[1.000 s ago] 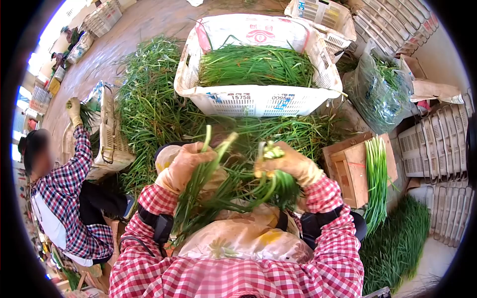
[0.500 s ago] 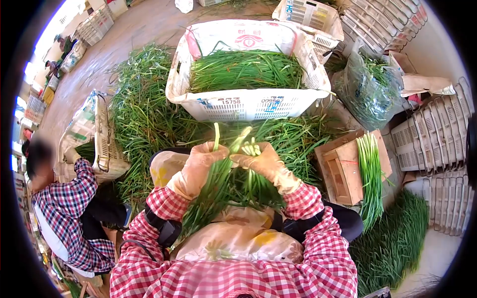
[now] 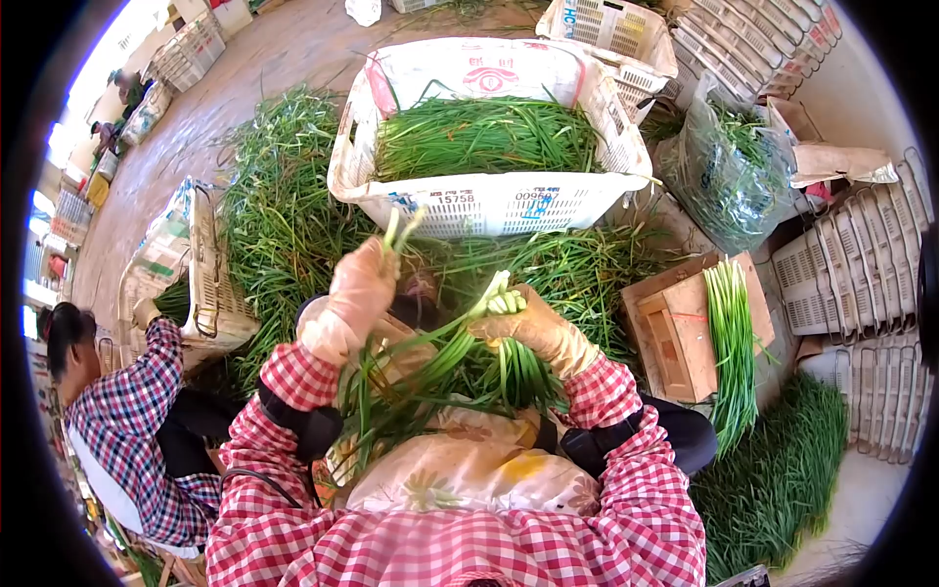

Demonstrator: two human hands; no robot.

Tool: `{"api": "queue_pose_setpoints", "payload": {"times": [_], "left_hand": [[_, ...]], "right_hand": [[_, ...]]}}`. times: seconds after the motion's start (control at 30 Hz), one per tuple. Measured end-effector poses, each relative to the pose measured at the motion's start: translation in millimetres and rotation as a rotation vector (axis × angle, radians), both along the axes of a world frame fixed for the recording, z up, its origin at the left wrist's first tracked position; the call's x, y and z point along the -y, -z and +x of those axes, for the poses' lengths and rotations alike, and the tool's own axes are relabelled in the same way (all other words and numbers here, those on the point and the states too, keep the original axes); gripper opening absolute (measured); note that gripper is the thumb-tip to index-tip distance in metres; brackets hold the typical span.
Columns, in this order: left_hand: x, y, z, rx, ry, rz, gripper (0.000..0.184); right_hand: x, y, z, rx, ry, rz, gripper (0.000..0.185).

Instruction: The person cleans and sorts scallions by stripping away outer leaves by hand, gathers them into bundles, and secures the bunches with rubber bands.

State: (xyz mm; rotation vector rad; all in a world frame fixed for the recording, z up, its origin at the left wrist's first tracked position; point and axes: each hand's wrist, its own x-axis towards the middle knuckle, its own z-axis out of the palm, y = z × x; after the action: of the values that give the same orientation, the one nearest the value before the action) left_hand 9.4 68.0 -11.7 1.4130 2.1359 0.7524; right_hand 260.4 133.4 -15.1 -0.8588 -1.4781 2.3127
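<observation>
My gloved right hand [image 3: 536, 335] is closed around a bunch of garlic chives [image 3: 521, 374]; the pale cut ends poke out above the fingers and the green leaves hang below. My gloved left hand [image 3: 358, 292], raised to the left and a little blurred, grips a few garlic chive stalks [image 3: 393, 231] whose light ends stick up past the fingers. Long leaves trail from this side across my lap toward the right hand. Beyond both hands stands a white plastic crate [image 3: 421, 217] with garlic chives [image 3: 484, 139] lying in it.
Loose leaves [image 3: 284, 225] cover the floor at the left and ahead. To the right, a tied bundle [image 3: 729, 342] lies across a wooden stand [image 3: 675, 338], near a large chive pile [image 3: 773, 489], a plastic bag [image 3: 729, 186] and stacked crates [image 3: 846, 264]. A co-worker [image 3: 127, 430] sits at the left.
My left hand has pulled away from the right one, to the left and slightly up, taking some stalks along. The right hand has stayed nearly in place with its bunch.
</observation>
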Motion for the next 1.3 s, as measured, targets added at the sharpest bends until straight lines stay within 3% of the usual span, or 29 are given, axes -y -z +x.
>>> {"api": "queue_pose_setpoints", "payload": {"times": [0.1,0.13,0.17,0.23,0.27,0.3,0.37,0.43,0.47,0.57,0.63,0.7,0.8,0.9,0.93,0.97,1.03,1.13,1.23,1.27,1.3], "left_hand": [[-4,-27,-17,-0.416,-0.006,-0.156,0.030],[0,-14,-29,-0.499,0.049,0.023,0.036],[-1,-19,-27,-0.391,0.031,0.218,0.031],[4,-43,-9,0.449,-0.012,0.380,0.028],[6,-67,13,0.633,0.082,0.443,0.024],[7,-87,24,1.232,-0.080,0.176,0.025],[14,-101,43,0.495,0.348,-0.124,0.027],[11,-88,48,0.499,0.454,-0.530,0.023],[14,-80,49,0.434,0.456,-0.437,0.022],[19,-72,45,0.716,0.147,-0.418,0.025],[18,-72,34,0.784,0.157,-0.396,0.025],[21,-68,29,0.755,0.204,-0.351,0.024],[20,-63,33,0.847,0.115,-0.356,0.024],[19,-75,54,0.715,0.008,-0.360,0.024],[20,-69,56,0.720,0.050,-0.353,0.023],[21,-64,59,0.752,0.051,-0.366,0.022],[23,-61,57,0.873,0.143,-0.440,0.021],[14,-89,37,0.957,0.196,-0.167,0.028],[-6,-103,34,0.837,0.391,-0.273,0.035],[-16,-84,35,0.847,0.403,-0.275,0.047],[-22,-70,32,0.825,0.499,-0.220,0.041]], "right_hand": [[1,-5,2,-0.082,0.006,-0.036,0.024],[-1,-4,2,-0.069,-0.009,-0.013,0.024],[-2,-3,3,-0.052,-0.020,0.006,0.024],[-3,-5,1,-0.014,-0.032,-0.009,0.023],[-2,-3,1,-0.038,-0.025,0.000,0.024],[-3,-2,-1,-0.067,-0.019,0.014,0.024],[-2,-11,-7,-0.057,-0.029,0.007,0.025],[-1,-21,-8,-0.005,0.001,0.014,0.025],[0,-26,-9,0.043,0.032,0.027,0.025],[-5,-22,1,0.085,0.017,0.066,0.020],[-13,-15,17,0.017,-0.062,0.057,0.016],[-14,-23,29,0.000,0.013,0.115,0.021],[-13,-34,15,0.177,0.337,0.180,0.020],[2,-22,-3,-0.102,0.259,0.142,0.025],[5,-21,-5,0.093,0.191,0.253,0.026],[5,-15,-13,0.003,0.205,0.095,0.028],[7,-13,-13,0.089,0.193,0.107,0.027],[-2,-11,-8,-0.095,0.062,0.035,0.021],[-4,-11,-13,-0.130,-0.060,0.079,0.017],[-2,-14,-18,-0.145,-0.051,0.082,0.016],[0,-17,-21,-0.159,-0.039,0.084,0.016]]}}
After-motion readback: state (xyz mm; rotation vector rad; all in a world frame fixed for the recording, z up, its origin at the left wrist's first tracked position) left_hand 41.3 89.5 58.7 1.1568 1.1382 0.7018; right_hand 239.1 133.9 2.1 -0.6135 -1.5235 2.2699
